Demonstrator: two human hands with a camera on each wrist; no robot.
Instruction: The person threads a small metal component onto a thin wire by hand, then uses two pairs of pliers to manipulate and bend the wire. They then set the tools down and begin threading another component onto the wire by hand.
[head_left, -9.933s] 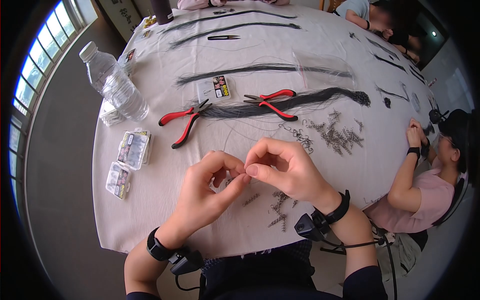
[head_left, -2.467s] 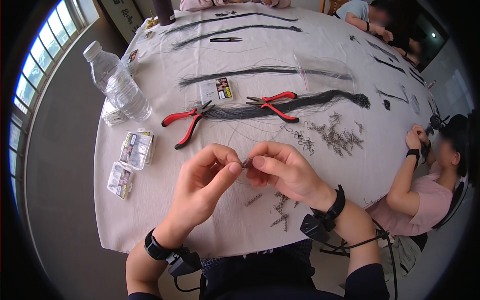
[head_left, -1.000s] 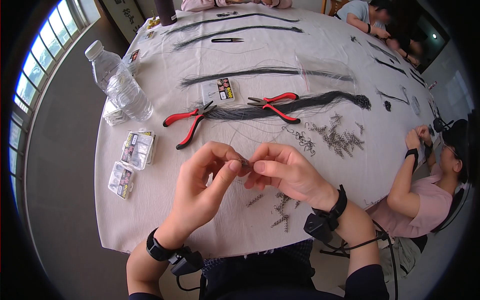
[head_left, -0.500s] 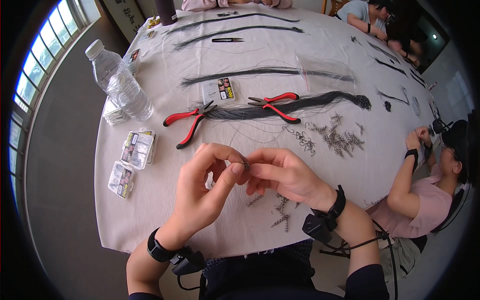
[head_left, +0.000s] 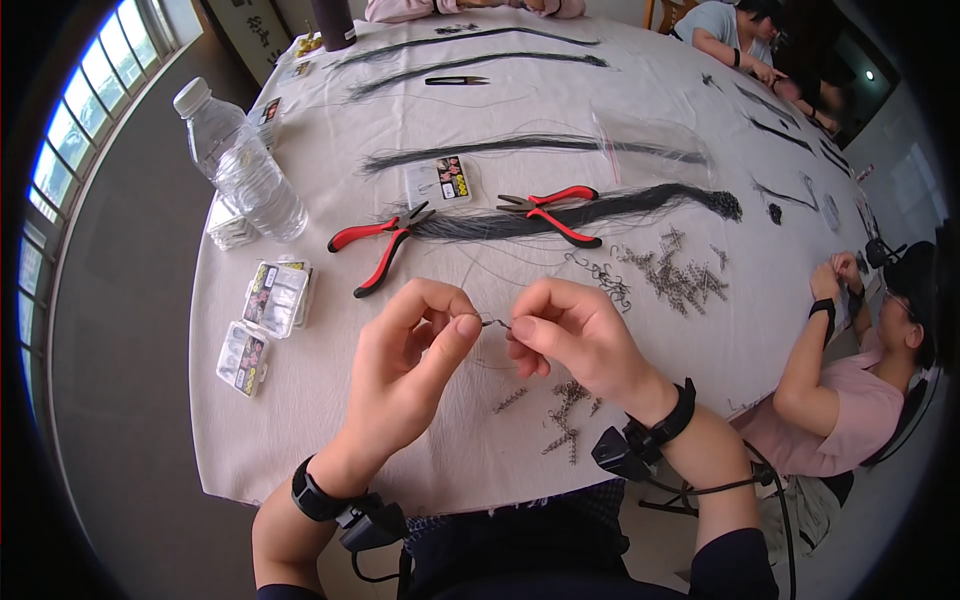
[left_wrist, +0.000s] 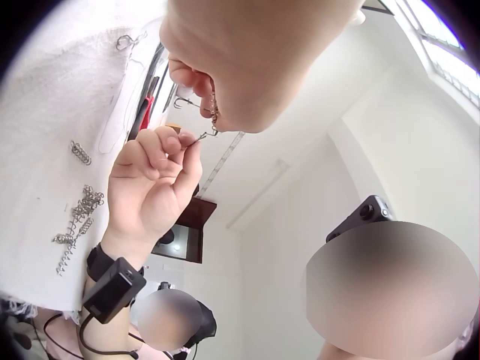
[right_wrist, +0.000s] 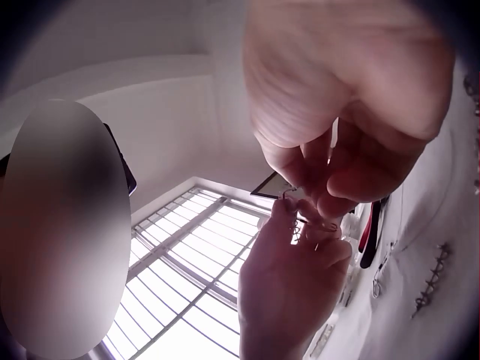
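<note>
The left hand (head_left: 405,375) pinches a small metal piece (head_left: 488,323) between thumb and index finger. Facing it, the right hand (head_left: 590,345) pinches the other end of the metal, with a short gap between the fingertips. In the left wrist view a coiled spring (left_wrist: 214,107) and a hook (left_wrist: 182,102) show at the left hand (left_wrist: 247,60), while the right hand (left_wrist: 146,191) holds a thin wire end (left_wrist: 202,138). The right wrist view shows the spring (right_wrist: 296,231) against the left hand (right_wrist: 289,292), below the right hand (right_wrist: 345,82).
Two red-handled pliers (head_left: 372,262) (head_left: 565,228) lie beyond the hands, by black strand bundles (head_left: 640,200). Loose springs (head_left: 680,275) and hooks (head_left: 605,280) lie at right, more springs (head_left: 565,420) nearer. A bottle (head_left: 245,175) and small boxes (head_left: 243,358) stand left. People sit around the table.
The right hand has shifted slightly right and up, and its fingertips have parted from the left hand's, with metal now visible between them. The left hand has barely moved.
</note>
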